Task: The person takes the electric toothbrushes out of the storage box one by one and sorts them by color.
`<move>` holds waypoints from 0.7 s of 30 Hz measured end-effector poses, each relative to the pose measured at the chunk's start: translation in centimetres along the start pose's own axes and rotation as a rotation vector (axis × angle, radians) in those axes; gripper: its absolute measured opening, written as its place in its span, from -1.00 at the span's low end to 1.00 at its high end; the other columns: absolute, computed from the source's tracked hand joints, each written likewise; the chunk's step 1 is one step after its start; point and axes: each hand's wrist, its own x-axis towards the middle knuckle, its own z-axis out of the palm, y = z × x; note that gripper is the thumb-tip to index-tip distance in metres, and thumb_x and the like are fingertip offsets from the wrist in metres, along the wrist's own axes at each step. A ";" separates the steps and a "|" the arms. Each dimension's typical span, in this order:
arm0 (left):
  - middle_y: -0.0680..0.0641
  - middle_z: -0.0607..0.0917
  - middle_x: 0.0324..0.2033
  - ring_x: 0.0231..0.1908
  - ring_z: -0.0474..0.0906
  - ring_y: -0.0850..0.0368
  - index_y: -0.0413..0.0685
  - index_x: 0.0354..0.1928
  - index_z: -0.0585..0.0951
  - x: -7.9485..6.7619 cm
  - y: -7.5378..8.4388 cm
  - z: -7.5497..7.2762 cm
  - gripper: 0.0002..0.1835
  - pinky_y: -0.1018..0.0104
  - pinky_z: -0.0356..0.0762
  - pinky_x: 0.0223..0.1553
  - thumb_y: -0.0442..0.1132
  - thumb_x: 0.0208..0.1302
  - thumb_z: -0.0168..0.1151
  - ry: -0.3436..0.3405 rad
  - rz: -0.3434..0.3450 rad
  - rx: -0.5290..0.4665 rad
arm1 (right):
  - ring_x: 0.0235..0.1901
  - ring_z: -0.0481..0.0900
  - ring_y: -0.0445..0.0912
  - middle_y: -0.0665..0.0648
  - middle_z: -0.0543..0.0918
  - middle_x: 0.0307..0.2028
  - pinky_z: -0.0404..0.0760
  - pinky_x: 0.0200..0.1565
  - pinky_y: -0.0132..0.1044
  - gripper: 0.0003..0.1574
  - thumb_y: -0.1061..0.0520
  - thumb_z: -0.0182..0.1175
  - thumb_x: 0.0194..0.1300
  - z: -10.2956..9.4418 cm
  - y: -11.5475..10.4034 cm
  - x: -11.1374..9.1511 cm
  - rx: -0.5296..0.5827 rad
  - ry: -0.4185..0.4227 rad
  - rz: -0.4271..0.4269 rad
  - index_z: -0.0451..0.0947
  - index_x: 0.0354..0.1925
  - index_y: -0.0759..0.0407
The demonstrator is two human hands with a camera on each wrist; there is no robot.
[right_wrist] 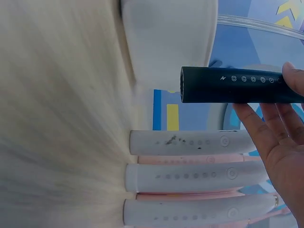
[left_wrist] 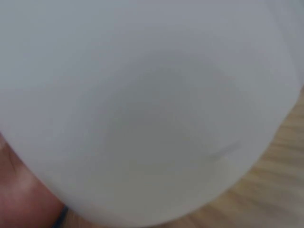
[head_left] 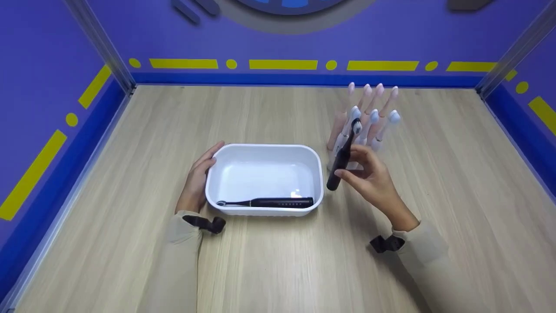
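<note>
My right hand (head_left: 373, 178) pinches a black electric toothbrush (head_left: 342, 161) between thumb and fingers, just right of a white plastic basin (head_left: 263, 148). The brush is tilted, bristle head up. In the right wrist view its handle (right_wrist: 223, 84) shows a row of small icons. Another black electric toothbrush (head_left: 282, 202) lies along the near side inside the basin, head to the left. My left hand (head_left: 196, 182) rests against the basin's left side, fingers extended along the outer wall. The left wrist view is filled by the basin's wall (left_wrist: 156, 118).
Three white electric toothbrushes (right_wrist: 194, 171) stand upright behind my right hand. Several pink electric toothbrushes (head_left: 338, 129) stand in a row behind them. The wooden tabletop (head_left: 269, 265) is bounded by blue-purple panels (head_left: 286, 48) at the back and sides.
</note>
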 end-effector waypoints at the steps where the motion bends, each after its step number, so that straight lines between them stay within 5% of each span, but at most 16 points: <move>1: 0.14 0.21 0.46 0.44 0.10 0.22 0.10 0.42 0.29 0.0 0.0 0.0 -0.47 0.24 0.07 0.45 -0.25 0.44 -0.30 -0.001 -0.001 -0.002 | -0.12 0.59 -0.22 -0.08 0.58 -0.11 0.68 -0.16 -0.40 -0.36 0.52 0.29 0.03 0.0 0.1 -0.1 -0.002 -0.004 0.008 0.34 0.11 0.47; 21: 0.13 0.22 0.45 0.44 0.12 0.20 0.11 0.42 0.29 0.1 0.0 0.1 -0.47 0.23 0.08 0.45 -0.25 0.45 -0.30 0.004 -0.018 -0.018 | -0.13 0.56 -0.24 0.05 0.53 -0.12 0.65 -0.15 -0.47 -0.40 0.48 0.30 0.05 0.0 1.6 -1.1 -0.077 -0.039 0.089 0.34 0.08 0.43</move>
